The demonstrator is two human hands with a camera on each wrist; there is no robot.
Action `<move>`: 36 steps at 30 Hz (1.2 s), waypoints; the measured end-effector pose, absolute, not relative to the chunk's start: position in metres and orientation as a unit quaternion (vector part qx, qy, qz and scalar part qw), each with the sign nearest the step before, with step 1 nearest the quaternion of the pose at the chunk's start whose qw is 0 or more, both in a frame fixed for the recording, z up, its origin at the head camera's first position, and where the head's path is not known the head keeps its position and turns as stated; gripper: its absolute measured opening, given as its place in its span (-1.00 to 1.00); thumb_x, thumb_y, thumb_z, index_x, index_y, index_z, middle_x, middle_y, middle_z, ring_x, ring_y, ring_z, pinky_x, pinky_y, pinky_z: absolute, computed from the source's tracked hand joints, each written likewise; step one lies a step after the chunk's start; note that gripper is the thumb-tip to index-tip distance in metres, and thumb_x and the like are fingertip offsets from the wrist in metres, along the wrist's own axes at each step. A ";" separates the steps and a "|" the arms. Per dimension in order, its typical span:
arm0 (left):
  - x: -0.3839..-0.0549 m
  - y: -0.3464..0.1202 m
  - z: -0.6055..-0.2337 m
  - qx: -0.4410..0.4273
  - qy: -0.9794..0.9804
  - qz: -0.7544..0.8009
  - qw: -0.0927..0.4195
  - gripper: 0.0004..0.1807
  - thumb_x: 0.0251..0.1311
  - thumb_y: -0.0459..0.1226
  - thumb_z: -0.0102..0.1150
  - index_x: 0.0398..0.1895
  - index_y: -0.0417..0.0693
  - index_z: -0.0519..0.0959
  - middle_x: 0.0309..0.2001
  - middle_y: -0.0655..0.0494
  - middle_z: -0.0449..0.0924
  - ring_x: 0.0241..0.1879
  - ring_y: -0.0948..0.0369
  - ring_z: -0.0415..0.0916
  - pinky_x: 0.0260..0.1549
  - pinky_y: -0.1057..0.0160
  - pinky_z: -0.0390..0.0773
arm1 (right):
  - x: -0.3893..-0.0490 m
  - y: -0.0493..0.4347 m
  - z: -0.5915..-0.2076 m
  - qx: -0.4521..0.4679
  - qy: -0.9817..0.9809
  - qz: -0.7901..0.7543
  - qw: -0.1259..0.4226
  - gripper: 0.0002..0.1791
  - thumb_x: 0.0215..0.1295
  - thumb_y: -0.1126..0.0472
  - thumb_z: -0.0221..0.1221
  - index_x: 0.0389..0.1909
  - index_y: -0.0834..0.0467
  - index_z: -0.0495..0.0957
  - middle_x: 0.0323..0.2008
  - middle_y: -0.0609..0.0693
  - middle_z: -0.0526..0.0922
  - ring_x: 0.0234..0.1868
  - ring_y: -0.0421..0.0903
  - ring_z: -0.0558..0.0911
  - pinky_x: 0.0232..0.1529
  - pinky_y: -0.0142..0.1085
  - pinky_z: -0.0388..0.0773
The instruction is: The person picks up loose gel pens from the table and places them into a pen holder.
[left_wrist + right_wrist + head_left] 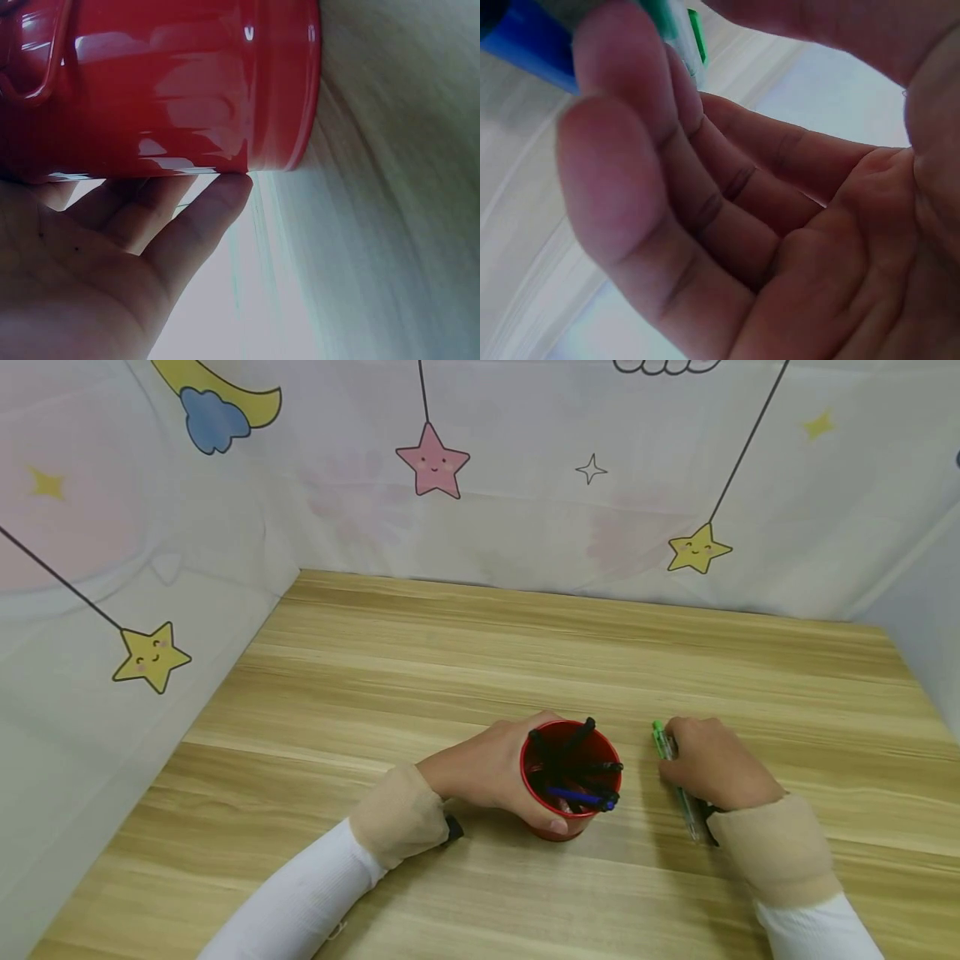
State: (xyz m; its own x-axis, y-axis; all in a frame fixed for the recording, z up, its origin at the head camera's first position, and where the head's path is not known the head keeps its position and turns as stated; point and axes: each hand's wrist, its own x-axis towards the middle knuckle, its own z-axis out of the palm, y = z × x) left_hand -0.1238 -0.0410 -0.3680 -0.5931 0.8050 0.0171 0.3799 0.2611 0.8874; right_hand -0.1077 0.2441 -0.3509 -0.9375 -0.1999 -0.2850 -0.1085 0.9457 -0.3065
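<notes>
My left hand [498,768] holds a red cup [558,831], its thumb along the near side and its fingers behind. Several black pens [573,743] and a blue pen [577,797] lean inside the cup. In the left wrist view, the fingertips touch the glossy wall of the cup [165,90], whose base is close to the tabletop. To the right of the cup, my right hand [716,764] pinches a clear-barrelled pen with a green end [662,739], low over the table. Curled fingers partly hide that green pen [697,37] in the right wrist view. A blue piece [532,45] shows beside the fingertips.
The wood-grain table [450,643] extends around both hands. A pale cloth wall with printed stars [480,527] rises at the back, and cloth also closes off the left and right sides.
</notes>
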 end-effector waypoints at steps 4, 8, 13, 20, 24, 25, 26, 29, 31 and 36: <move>-0.124 -0.041 -0.367 0.390 0.760 0.466 0.227 -0.02 -0.34 0.07 0.57 0.27 0.45 0.26 0.10 0.47 0.50 0.08 0.46 0.47 0.08 0.35 0.51 | -0.109 0.244 -0.353 -0.083 0.973 -0.143 0.158 -0.96 0.02 0.33 0.11 -0.47 0.23 0.46 -0.62 -0.02 0.39 -0.58 -0.11 0.36 -0.58 -0.33 0.30; -0.124 -0.041 -0.367 0.389 0.761 0.466 0.229 -0.02 -0.35 0.08 0.57 0.27 0.44 0.26 0.09 0.48 0.50 0.08 0.46 0.47 0.08 0.35 0.51 | -0.109 0.245 -0.354 -0.080 0.973 -0.145 0.163 -0.93 0.01 0.33 0.10 -0.44 0.24 0.47 -0.61 -0.01 0.40 -0.58 -0.10 0.38 -0.59 -0.33 0.32; -0.123 -0.041 -0.367 0.388 0.762 0.465 0.229 -0.03 -0.34 0.07 0.57 0.26 0.43 0.26 0.08 0.49 0.50 0.08 0.46 0.48 0.08 0.35 0.51 | -0.110 0.245 -0.354 -0.074 0.971 -0.151 0.171 -0.91 0.03 0.33 0.11 -0.41 0.26 0.47 -0.61 0.00 0.39 -0.61 -0.11 0.40 -0.64 -0.34 0.35; -0.124 -0.041 -0.367 0.386 0.761 0.467 0.231 -0.04 -0.34 0.06 0.57 0.25 0.43 0.27 0.07 0.48 0.51 0.07 0.46 0.48 0.07 0.35 0.52 | -0.111 0.244 -0.352 -0.073 0.969 -0.157 0.175 -0.82 0.02 0.32 0.10 -0.32 0.30 0.49 -0.61 0.00 0.40 -0.62 -0.12 0.41 -0.63 -0.34 0.36; -0.124 -0.041 -0.368 0.387 0.762 0.465 0.230 -0.04 -0.35 0.08 0.57 0.25 0.44 0.27 0.07 0.48 0.51 0.06 0.46 0.48 0.07 0.34 0.52 | -0.111 0.244 -0.350 -0.074 0.969 -0.159 0.172 -0.78 0.01 0.31 0.10 -0.28 0.30 0.49 -0.61 -0.01 0.38 -0.61 -0.12 0.40 -0.62 -0.33 0.35; -0.124 -0.041 -0.368 0.387 0.763 0.465 0.229 -0.04 -0.35 0.08 0.57 0.24 0.44 0.27 0.06 0.48 0.51 0.06 0.46 0.48 0.06 0.34 0.52 | -0.111 0.244 -0.349 -0.074 0.969 -0.159 0.171 -0.77 0.01 0.31 0.10 -0.27 0.30 0.48 -0.61 -0.02 0.37 -0.61 -0.12 0.39 -0.62 -0.33 0.34; -0.124 -0.041 -0.369 0.387 0.763 0.465 0.229 -0.04 -0.35 0.09 0.57 0.24 0.44 0.27 0.06 0.48 0.52 0.06 0.46 0.48 0.06 0.34 0.53 | -0.111 0.244 -0.349 -0.075 0.970 -0.159 0.169 -0.78 0.00 0.32 0.10 -0.28 0.29 0.48 -0.62 -0.03 0.35 -0.62 -0.12 0.38 -0.62 -0.33 0.33; -0.124 -0.040 -0.369 0.387 0.763 0.465 0.228 -0.04 -0.35 0.09 0.56 0.24 0.44 0.27 0.06 0.48 0.52 0.06 0.46 0.49 0.06 0.33 0.53 | -0.111 0.244 -0.348 -0.076 0.970 -0.163 0.161 -0.79 -0.01 0.32 0.11 -0.29 0.27 0.47 -0.63 -0.05 0.31 -0.63 -0.13 0.36 -0.62 -0.32 0.31; -0.124 -0.040 -0.369 0.387 0.763 0.465 0.228 -0.04 -0.36 0.10 0.56 0.24 0.45 0.28 0.06 0.49 0.52 0.06 0.46 0.49 0.06 0.33 0.53 | -0.111 0.244 -0.347 -0.075 0.971 -0.164 0.156 -0.76 -0.02 0.31 0.11 -0.26 0.28 0.47 -0.63 -0.05 0.31 -0.62 -0.13 0.36 -0.61 -0.32 0.30; -0.124 -0.040 -0.369 0.385 0.764 0.463 0.230 -0.05 -0.36 0.10 0.56 0.24 0.45 0.27 0.05 0.49 0.52 0.06 0.46 0.49 0.06 0.31 0.53 | -0.111 0.244 -0.347 -0.072 0.973 -0.165 0.145 -0.66 -0.02 0.30 0.12 -0.15 0.30 0.48 -0.61 -0.05 0.36 -0.59 -0.13 0.37 -0.57 -0.33 0.31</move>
